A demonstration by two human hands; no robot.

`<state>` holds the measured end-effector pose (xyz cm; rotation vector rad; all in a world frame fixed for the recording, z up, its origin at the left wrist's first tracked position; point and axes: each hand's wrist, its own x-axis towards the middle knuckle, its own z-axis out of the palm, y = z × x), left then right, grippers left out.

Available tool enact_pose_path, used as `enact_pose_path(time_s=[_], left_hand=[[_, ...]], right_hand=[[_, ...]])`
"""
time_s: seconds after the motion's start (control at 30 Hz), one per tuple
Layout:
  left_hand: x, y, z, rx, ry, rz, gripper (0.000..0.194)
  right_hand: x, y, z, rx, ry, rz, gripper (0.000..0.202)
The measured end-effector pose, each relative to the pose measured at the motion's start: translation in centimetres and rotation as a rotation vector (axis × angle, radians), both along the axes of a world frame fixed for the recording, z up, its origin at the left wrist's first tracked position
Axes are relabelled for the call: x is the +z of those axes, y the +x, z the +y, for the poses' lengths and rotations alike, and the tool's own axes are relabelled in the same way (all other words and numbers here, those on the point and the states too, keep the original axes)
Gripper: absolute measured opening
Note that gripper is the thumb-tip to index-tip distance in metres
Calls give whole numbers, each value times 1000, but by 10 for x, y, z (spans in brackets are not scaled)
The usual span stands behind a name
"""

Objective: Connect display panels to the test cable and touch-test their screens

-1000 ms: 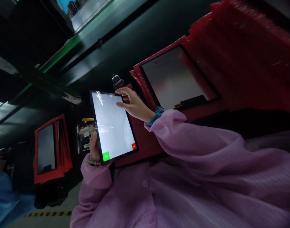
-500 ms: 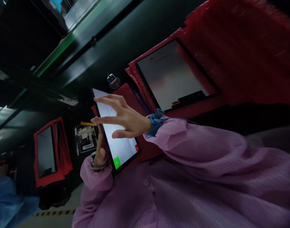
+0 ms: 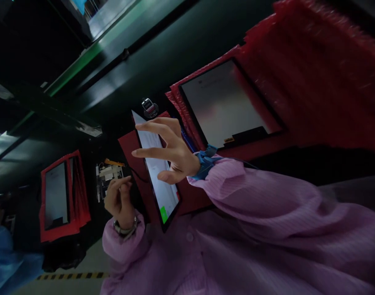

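The right hand (image 3: 178, 156) spreads wide across the lit screen (image 3: 164, 194) tilted over the red mat (image 3: 128, 145), its grip unclear; the left hand (image 3: 121, 203), half curled, shows nothing in it. Steadying the screen by its edges would spare its face

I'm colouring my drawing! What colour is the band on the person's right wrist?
The wristband is blue; it shows in the head view, the only one.
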<state>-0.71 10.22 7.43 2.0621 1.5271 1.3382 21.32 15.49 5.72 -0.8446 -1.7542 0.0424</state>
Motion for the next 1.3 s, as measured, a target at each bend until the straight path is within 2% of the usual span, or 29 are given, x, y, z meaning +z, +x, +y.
enact_pose_path(time_s=[0.13,0.2,0.3,0.43,0.57,0.7,0.87,1.07,1.23,1.3], left_hand=[[-4,-34,-5,266,-38,317,24],[-12,-49,-6,324,-118,497,28],[-27,-59,-10,291,-211,643,35],[-38,-59,-16,233,-180,683,36],[-38,-57,-20,190,-213,766,36],[-36,-56,-20,211,-238,841,37],[-34,-54,-20,175,-220,858,38],[-32,-55,-19,130,-152,865,41],[-34,-55,-17,146,-150,857,41],[-35,-57,-17,119,-135,797,39]], right_hand=[[2,0,-3,-9,-17,19,55],[3,0,-5,-6,-48,16,59],[4,2,-8,-20,-48,16,63],[5,4,-11,-47,1,13,63],[4,6,-11,-52,-27,-27,66],[4,6,-9,-3,-92,-35,65],[6,5,-9,-10,89,40,57],[9,5,-13,8,-237,-122,59],[8,4,-9,-5,-177,-87,61],[10,4,-7,45,-157,-64,63]])
